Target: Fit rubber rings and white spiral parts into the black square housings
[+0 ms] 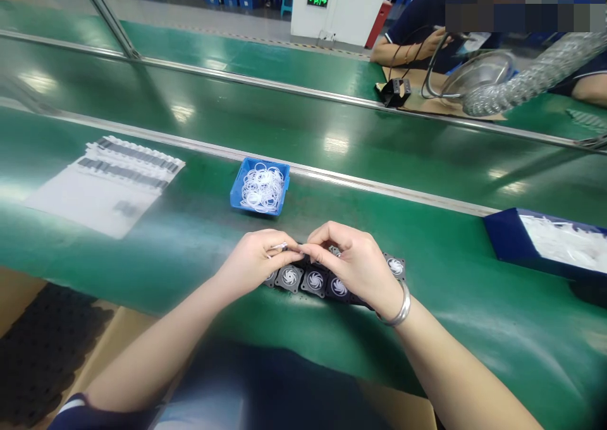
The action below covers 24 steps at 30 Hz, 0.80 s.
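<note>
My left hand (pixel 255 257) and my right hand (pixel 353 259) meet fingertip to fingertip over a row of small black square fan parts (pixel 314 281) with white spiral centres on the green table (pixel 190 240). Both hands are closed in a pinch. The left fingers hold a thin white ring (pixel 277 247); the right fingertips pinch at the same spot. A silver bangle (pixel 399 310) sits on my right wrist. Just behind the hands stands a small blue tray (pixel 237 190) full of white rings.
A white sheet (pixel 85 196) with dark strips lies at the left. A dark blue bin (pixel 507 240) of white parts stands at the right. Across the belt, another person's arms (pixel 403 47) work by a metal bowl (pixel 478 73) and flexible duct. Cardboard lies below the table edge.
</note>
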Each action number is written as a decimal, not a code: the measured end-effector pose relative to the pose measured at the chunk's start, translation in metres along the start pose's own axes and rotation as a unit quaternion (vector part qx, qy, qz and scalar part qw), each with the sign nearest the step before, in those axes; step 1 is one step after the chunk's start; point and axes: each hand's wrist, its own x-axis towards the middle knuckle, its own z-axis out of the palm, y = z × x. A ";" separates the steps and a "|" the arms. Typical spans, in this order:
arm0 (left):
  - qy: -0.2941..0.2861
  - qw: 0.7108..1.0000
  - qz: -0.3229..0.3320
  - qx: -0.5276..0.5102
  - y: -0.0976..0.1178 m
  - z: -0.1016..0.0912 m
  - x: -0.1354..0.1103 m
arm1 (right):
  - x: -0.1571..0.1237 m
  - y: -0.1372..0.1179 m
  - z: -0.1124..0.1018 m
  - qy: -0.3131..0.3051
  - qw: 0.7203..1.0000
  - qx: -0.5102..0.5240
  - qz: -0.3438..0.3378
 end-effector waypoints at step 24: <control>0.019 0.999 -0.020 0.024 -0.015 0.014 0.019 | -0.022 0.027 -0.013 0.031 0.992 -0.120 -0.020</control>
